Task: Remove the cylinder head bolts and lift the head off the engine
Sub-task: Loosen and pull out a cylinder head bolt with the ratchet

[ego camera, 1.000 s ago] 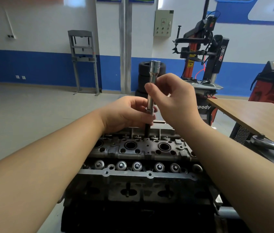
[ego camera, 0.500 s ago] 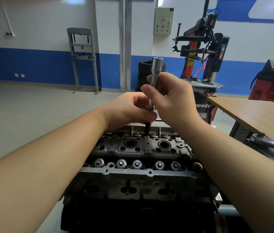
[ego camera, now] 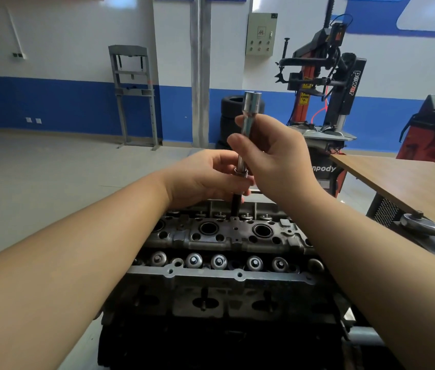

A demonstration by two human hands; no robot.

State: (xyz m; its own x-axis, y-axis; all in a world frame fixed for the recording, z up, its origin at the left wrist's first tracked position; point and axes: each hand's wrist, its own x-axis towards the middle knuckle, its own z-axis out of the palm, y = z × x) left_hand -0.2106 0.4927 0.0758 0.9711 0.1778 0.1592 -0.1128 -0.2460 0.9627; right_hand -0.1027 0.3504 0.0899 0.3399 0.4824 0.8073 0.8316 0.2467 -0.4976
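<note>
Cylinder head bolt [ego camera: 236, 206], centre frame: risen further out of the cylinder head [ego camera: 227, 236] than a second ago, judged nearly free; left hand [ego camera: 205, 180] fingers grasping its shank; right hand [ego camera: 272, 156] fingers grasping the extension bar [ego camera: 247, 121]; ratchet [ego camera: 430, 231] idle on the counter [ego camera: 408, 182], right.

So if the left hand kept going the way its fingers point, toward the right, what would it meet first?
The left hand already grips the dark lower shaft of the extension bar. Just past that, its fingertips would likely meet the right hand, though depth between them is hard to judge.
</note>
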